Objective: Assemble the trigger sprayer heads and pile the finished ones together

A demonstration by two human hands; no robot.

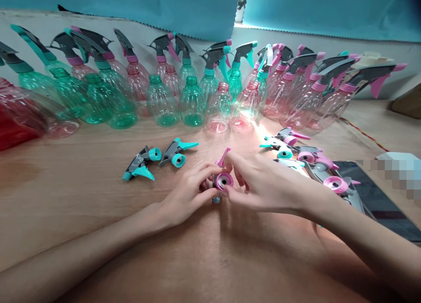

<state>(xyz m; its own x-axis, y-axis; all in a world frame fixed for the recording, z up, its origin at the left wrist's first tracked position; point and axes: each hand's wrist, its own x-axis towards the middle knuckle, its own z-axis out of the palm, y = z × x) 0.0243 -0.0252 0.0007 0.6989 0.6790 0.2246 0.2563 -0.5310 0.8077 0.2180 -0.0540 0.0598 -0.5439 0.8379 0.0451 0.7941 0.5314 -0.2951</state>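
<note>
Both hands meet at the middle of the wooden table (98, 197) around one pink and grey spray-trigger head (224, 179). My left hand (189, 193) pinches it from the left, fingers curled against its grey body. My right hand (259, 180) grips it from the right, thumb and fingers closed beside its pink screw collar, which faces me. The pink trigger lever sticks up between the fingertips. Two teal and grey trigger heads (141, 162) (177, 151) lie loose just left of my left hand.
A pile of pink and teal trigger heads (305, 158) lies to the right, beside a dark flat mat (378, 202). Along the back stand several clear green bottles (192, 103) and pink bottles (219, 112), some with triggers fitted. A blue cloth hangs behind.
</note>
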